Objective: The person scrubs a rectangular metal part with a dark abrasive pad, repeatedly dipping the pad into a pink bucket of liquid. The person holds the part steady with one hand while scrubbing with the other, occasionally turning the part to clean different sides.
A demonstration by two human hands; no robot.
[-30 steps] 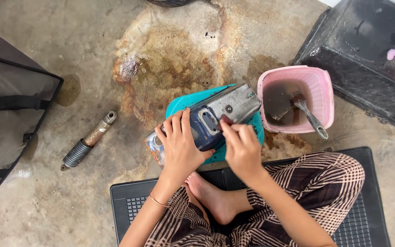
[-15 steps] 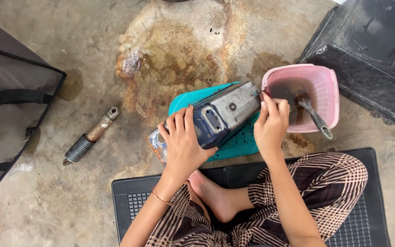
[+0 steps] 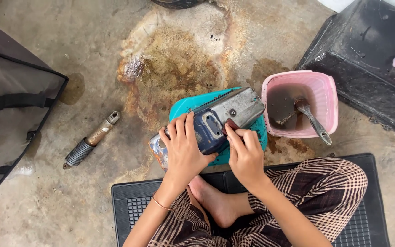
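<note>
A long metal part, blue and grey with rust at its near end, lies across a teal tray on the concrete floor. My left hand grips the part's near end and holds it steady. My right hand pinches a small dark reddish piece, like a scrap of abrasive paper, and presses it against the part's middle.
A pink tub of dark liquid with a brush stands to the right. A black box sits behind it. A rusty shock absorber lies at left beside a grey bag. I sit on a black mat.
My right hand reached to the pink tub's rim half a second ago and has come back onto the metal part. The left hand kept its grip.
</note>
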